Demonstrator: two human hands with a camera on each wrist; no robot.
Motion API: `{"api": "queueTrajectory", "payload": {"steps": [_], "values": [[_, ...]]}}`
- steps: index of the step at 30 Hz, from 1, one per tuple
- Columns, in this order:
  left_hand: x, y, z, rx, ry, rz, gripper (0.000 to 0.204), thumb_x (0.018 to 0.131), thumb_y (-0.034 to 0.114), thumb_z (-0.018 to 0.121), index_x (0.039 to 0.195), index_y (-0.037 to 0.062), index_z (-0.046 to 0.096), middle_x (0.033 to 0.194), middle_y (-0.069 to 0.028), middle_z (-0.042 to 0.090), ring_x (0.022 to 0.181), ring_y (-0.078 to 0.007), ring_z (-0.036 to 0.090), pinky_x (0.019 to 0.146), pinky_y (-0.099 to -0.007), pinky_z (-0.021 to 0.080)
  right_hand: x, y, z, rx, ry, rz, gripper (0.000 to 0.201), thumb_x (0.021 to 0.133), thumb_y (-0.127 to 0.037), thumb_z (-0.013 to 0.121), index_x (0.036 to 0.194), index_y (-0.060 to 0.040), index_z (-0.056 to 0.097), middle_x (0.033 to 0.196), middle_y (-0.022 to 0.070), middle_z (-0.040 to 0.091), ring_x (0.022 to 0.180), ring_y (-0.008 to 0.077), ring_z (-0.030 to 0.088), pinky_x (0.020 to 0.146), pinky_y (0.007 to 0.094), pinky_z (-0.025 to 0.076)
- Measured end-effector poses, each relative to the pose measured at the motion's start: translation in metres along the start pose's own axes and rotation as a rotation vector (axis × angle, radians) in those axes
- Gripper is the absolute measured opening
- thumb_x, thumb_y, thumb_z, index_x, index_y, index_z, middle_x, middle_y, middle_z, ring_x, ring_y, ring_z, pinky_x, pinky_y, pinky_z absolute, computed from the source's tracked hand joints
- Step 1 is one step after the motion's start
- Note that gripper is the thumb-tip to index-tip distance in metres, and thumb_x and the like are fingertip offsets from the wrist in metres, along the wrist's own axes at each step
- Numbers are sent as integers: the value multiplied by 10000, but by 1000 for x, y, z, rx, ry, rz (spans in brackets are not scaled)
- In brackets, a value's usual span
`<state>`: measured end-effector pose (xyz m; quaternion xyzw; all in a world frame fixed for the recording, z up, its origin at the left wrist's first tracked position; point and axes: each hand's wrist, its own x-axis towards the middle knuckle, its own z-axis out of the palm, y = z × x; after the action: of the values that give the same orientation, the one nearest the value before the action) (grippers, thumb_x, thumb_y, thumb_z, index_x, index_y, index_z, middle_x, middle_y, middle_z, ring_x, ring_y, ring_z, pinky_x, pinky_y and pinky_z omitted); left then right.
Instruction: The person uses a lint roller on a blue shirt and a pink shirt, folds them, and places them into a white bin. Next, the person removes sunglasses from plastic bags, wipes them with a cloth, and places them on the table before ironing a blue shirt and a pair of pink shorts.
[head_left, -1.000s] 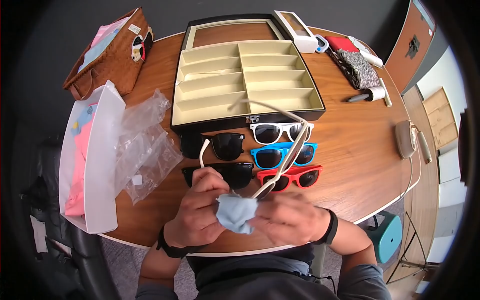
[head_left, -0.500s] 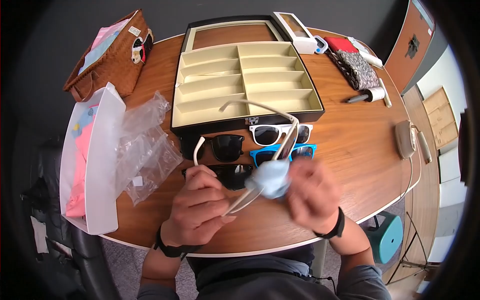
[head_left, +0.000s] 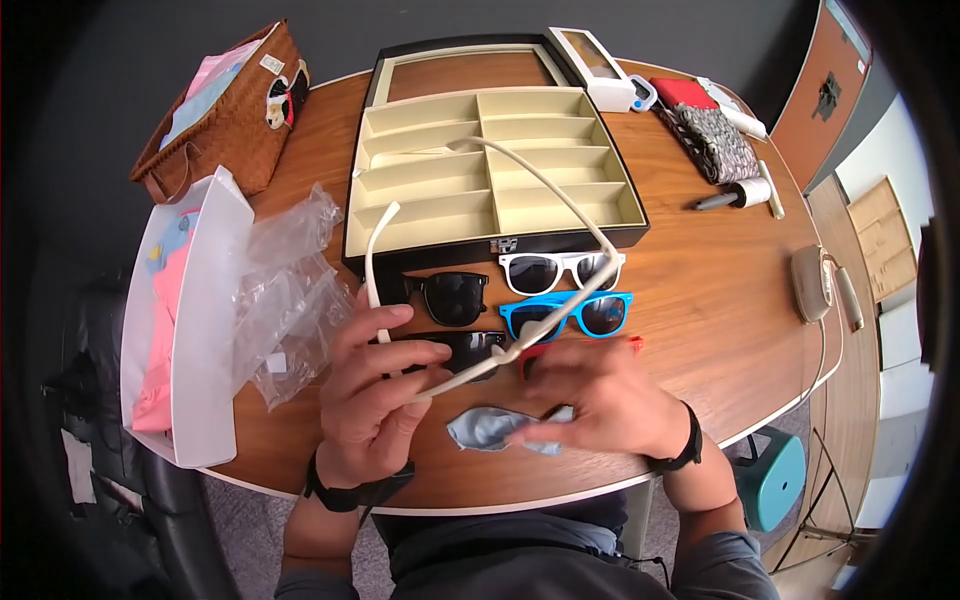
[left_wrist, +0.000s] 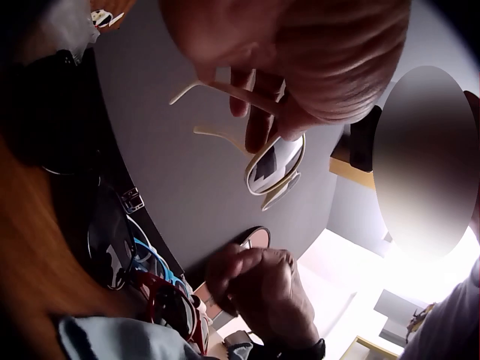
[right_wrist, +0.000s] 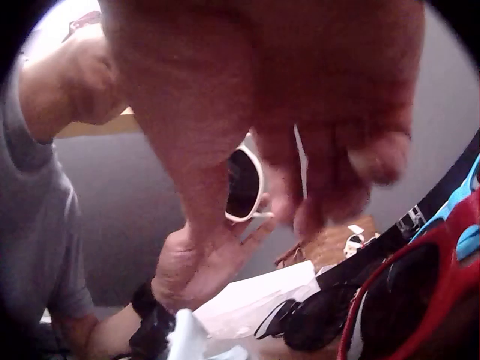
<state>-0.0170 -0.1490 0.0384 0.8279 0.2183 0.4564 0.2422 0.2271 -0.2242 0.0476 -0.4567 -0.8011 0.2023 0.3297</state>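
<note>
My left hand (head_left: 365, 405) holds a pair of cream-framed sunglasses (head_left: 511, 353) by one end of the frame, temples unfolded and pointing away. In the left wrist view a dark lens (left_wrist: 277, 166) shows below the fingers. The right hand (head_left: 615, 405) hovers to the right of the frame, fingers loosely bent, nothing in them. Beneath its thumb a light blue cloth (head_left: 482, 428) lies crumpled on the table. Red sunglasses (right_wrist: 442, 262) are partly hidden behind this hand in the head view. Beyond them sit blue sunglasses (head_left: 603, 315), white sunglasses (head_left: 533, 270) and black sunglasses (head_left: 455, 298).
A compartmented display case (head_left: 420, 238) stands open behind the sunglasses. Clear plastic bags (head_left: 300, 300) and a white box (head_left: 205, 340) lie left, a brown basket (head_left: 215, 130) farther back. A lint roller (head_left: 745, 192) and patterned pouch (head_left: 715, 145) are at right.
The blue cloth has left the lens and now lies on the table, out of the right hand. The left hand has kept the cream sunglasses and turned them, with both temples raised over the case.
</note>
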Motion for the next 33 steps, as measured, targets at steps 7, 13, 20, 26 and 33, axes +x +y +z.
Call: {"api": "queueTrajectory", "payload": {"steps": [7, 13, 20, 26, 33], "values": [[4, 2, 1, -41, -186, 45, 98, 833, 46, 693, 929, 65, 704, 1096, -55, 685, 1194, -322, 530, 1135, -550, 304, -6, 10, 8, 284, 867, 10, 549, 624, -223, 930, 1013, 14, 623, 908, 158, 628, 782, 233, 626, 659, 306, 505], [5, 0, 2, -41, -228, 73, 144, 814, 43, 701, 957, 60, 702, 1117, -68, 671, 1206, -336, 524, 1120, -538, 337, -6, 4, -4, -60, 547, -76, 588, 626, -210, 918, 1066, 49, 627, 1017, 192, 640, 891, 277, 650, 745, 341, 544], [-4, -8, 5, -147, -150, 62, 276, 780, 1, 727, 1050, 46, 698, 1317, -178, 533, 1261, -334, 502, 1102, -503, 376, -9, -5, 4, 49, 569, -34, 486, 625, -143, 908, 1004, 25, 654, 937, 143, 631, 781, 202, 626, 628, 282, 515], [-2, 1, 17, -564, 15, -276, 584, 770, -72, 737, 1320, -35, 541, 1480, -195, 358, 1360, -313, 424, 1104, -406, 397, -11, -6, 3, 5, 500, -101, 476, 635, -178, 910, 974, 12, 635, 909, 133, 608, 781, 206, 612, 657, 294, 488], [-8, -3, 10, -808, -234, -332, 551, 796, -93, 707, 1321, -24, 554, 1397, -203, 513, 1318, -284, 485, 1079, -369, 438, -9, -13, 3, 28, 476, -124, 438, 627, -173, 908, 933, -4, 643, 892, 115, 628, 759, 203, 626, 598, 291, 497]]}}
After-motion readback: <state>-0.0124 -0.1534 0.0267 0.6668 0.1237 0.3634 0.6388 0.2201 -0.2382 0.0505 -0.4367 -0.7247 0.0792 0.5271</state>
